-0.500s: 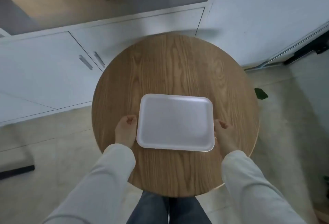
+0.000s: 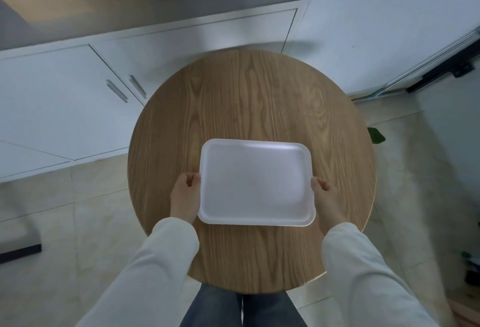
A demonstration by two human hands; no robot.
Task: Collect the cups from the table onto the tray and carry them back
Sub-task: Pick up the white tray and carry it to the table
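Note:
A white rectangular tray (image 2: 255,183) with nothing on it sits over the near half of a round wooden table (image 2: 249,98). My left hand (image 2: 185,196) grips the tray's left edge, fingers curled at the rim. My right hand (image 2: 326,200) grips its right edge the same way. No cups appear anywhere in view.
White cabinets with two metal handles (image 2: 127,88) stand behind and left of the table. A white wall panel and a dark door track (image 2: 441,72) lie to the right. A green leaf (image 2: 376,135) lies on the tiled floor by the table's right edge.
The tray and both hands sit slightly nearer to me on the table. My fingers have closed more tightly on the tray's side edges.

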